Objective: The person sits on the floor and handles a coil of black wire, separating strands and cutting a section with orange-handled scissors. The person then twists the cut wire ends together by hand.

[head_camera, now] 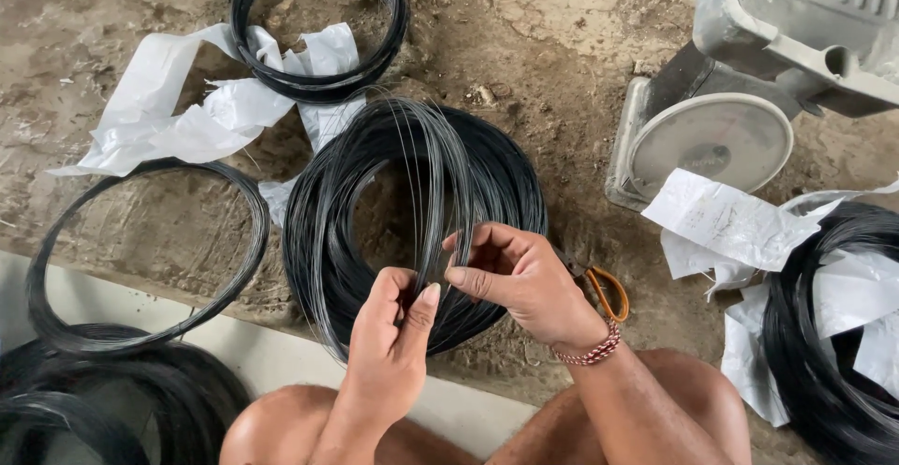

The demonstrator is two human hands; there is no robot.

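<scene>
A thick coil of thin black wire [496, 179] lies on the dirt floor in front of me. Several loops are lifted up out of it toward me. My left hand [391, 329] pinches these raised strands between thumb and fingers. My right hand [510, 273], with a red and white beaded band at the wrist, grips the same strands just to the right. Both hands hover over the coil's near edge. My bare knees show at the bottom of the view.
A thin wire ring [140, 250] lies left, a smaller coil [318, 25] on torn white paper [178, 109] behind. A dial weighing scale [712, 142] stands right, beside a paper-wrapped coil [833, 334]. Orange-handled scissors [609, 292] lie by my right wrist. More coils [103, 399] sit bottom left.
</scene>
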